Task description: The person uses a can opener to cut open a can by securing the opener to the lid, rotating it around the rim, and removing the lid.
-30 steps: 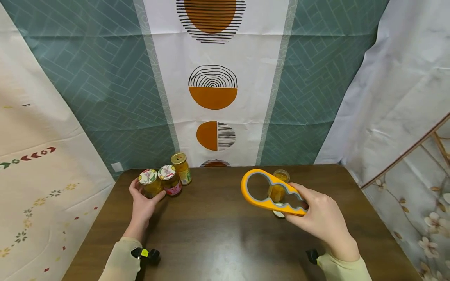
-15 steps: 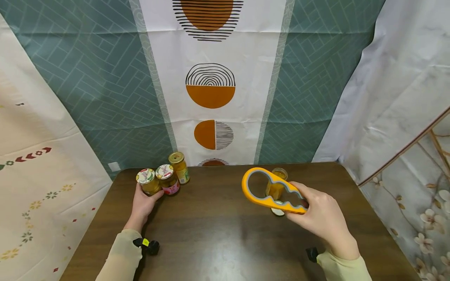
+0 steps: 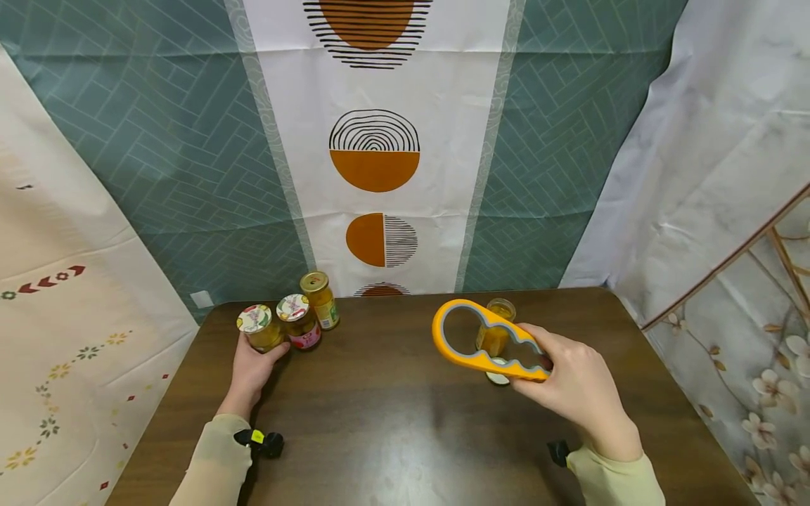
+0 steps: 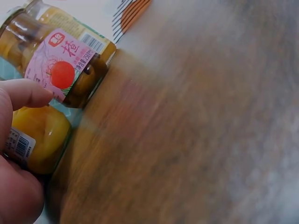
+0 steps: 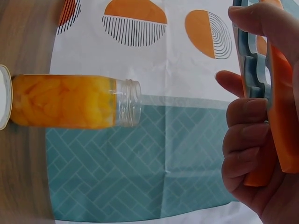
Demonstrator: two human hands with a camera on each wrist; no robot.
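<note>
My left hand (image 3: 248, 372) grips a glass jar of yellow fruit (image 3: 266, 339) with a white patterned lid, at the back left of the table. In the left wrist view, thumb and finger lie around this jar, its barcode label showing. Beside it stands a pink-labelled jar (image 4: 39, 70) of dark fruit. My right hand (image 3: 572, 376) holds up an orange multi-size jar opener (image 3: 471, 360) with a grey wavy inner edge, its big ring pointing left. Behind the opener, an uncapped jar of orange fruit pieces (image 5: 65, 100) stands with its glass thread bare.
A gold-lidded jar (image 3: 327, 310) stands behind the pink-labelled one. A loose white lid (image 3: 498, 379) lies in front of the uncapped jar. The brown wooden table (image 3: 392, 436) ends at a patterned cloth backdrop (image 3: 418, 190).
The left hand has closed its fingers further round the yellow fruit jar and shifted it slightly left, away from the pink-labelled jar. The right hand keeps the opener almost still. The head view drifts slightly.
</note>
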